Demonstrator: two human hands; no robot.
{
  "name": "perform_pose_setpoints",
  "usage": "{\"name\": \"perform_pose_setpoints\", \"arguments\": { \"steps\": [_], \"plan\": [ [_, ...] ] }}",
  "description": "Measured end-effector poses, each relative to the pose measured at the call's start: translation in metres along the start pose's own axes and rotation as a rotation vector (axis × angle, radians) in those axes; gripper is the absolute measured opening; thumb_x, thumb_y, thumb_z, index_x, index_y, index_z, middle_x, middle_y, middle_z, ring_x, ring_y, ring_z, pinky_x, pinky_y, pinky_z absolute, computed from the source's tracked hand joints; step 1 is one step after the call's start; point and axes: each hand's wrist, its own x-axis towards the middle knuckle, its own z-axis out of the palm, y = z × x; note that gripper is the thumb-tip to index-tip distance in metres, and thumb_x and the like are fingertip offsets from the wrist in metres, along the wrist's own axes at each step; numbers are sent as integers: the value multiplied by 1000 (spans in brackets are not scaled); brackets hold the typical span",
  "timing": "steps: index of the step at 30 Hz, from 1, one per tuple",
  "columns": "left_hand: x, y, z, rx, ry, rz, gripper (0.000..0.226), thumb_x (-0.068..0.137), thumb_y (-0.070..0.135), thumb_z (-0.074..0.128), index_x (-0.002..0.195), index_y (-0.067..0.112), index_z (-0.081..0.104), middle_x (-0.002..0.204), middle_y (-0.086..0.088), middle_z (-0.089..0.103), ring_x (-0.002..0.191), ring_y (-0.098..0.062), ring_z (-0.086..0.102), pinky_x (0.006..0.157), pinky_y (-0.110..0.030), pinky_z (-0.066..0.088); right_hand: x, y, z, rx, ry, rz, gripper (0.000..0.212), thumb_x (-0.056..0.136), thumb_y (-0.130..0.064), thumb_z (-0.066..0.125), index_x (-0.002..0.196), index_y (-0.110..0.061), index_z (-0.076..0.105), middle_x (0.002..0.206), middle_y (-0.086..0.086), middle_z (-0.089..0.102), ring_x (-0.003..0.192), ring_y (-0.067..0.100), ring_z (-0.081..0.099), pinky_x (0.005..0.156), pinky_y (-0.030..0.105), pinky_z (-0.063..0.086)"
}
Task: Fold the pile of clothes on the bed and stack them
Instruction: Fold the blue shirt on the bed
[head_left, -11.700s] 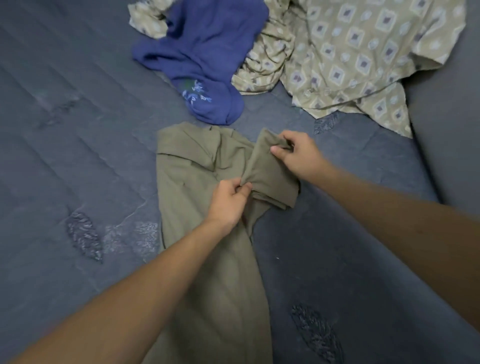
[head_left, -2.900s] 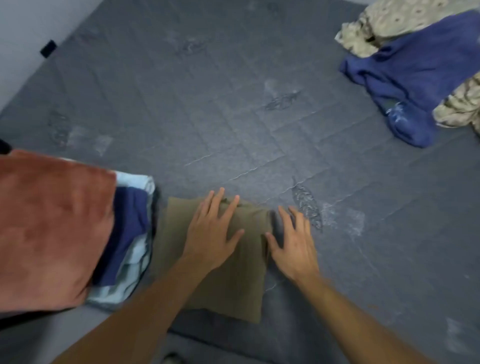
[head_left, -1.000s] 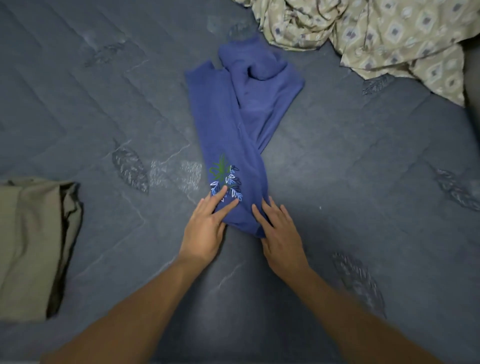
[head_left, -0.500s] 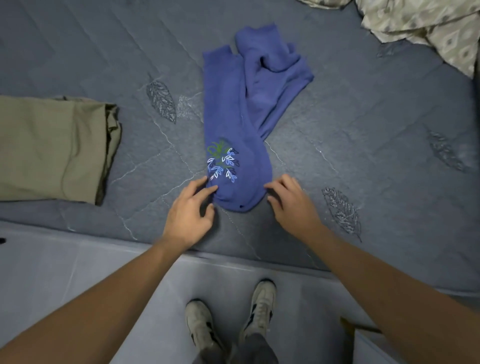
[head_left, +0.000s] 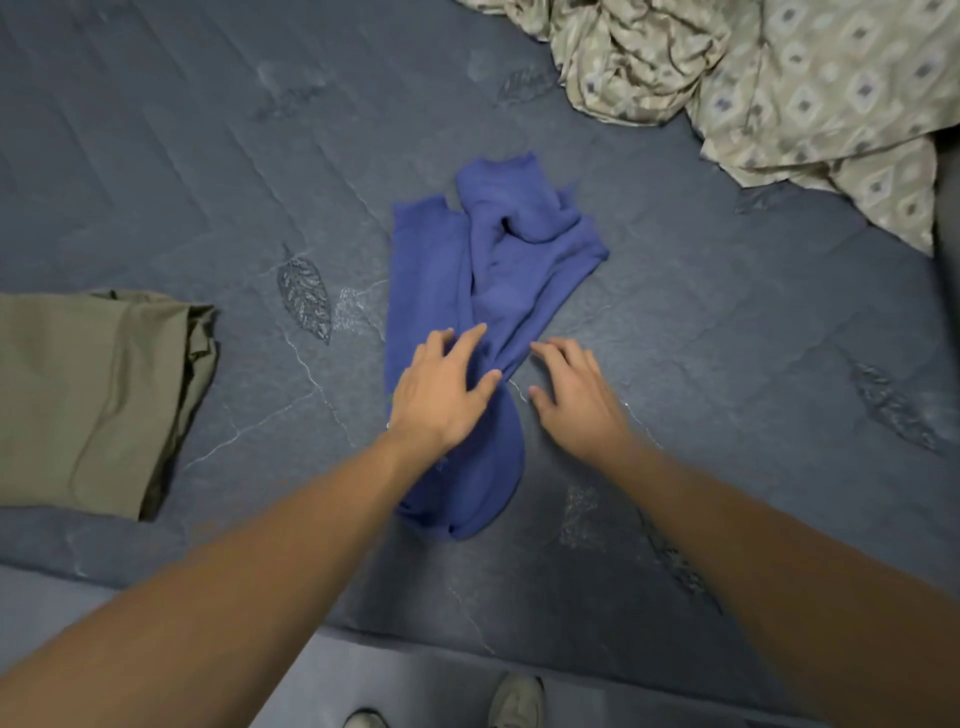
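Both hands lie open: my left hand (head_left: 441, 387) flat on the blue garment (head_left: 485, 322), my right hand (head_left: 574, 392) just beside it, maybe touching. They've slid farther up since a moment ago, smoothing. Folded olive piece (head_left: 98, 395) waits left; patterned heap (head_left: 753, 88) far right.

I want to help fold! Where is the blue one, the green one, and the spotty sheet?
blue garment (head_left: 431, 280), head view, on its flat left half.
folded green garment (head_left: 88, 395), head view, on its top face.
patterned sheet (head_left: 810, 88), head view, on its crumpled middle.
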Motion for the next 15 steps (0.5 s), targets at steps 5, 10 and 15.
{"name": "perform_pose_setpoints", "arguments": {
  "steps": [5,10,15],
  "plan": [
    [69,5,-7,64,-27,-57,63,102,53,55,160,40,35,160,-13,33,148,-33,32,112,-49,41,63,12,-25,14,1,57,61,100,-24,63,156,-20,40,159,11,32,144,35,32,116,47,35],
    [116,-7,1,93,-38,-34,67,103,52,54,159,19,38,162,-3,37,147,-27,36,108,-48,45,107,5,-21,-19,0,-80,66,103,-22,58,163,-17,30,171,7,21,157,27,18,125,45,24],
    [150,-23,-4,158,-1,33,63,102,51,56,159,30,38,160,-6,36,145,-29,37,103,-47,46,152,-14,-10,-51,60,-138,66,105,-22,53,165,-20,26,174,1,12,161,21,9,124,44,28]
  ]
}}
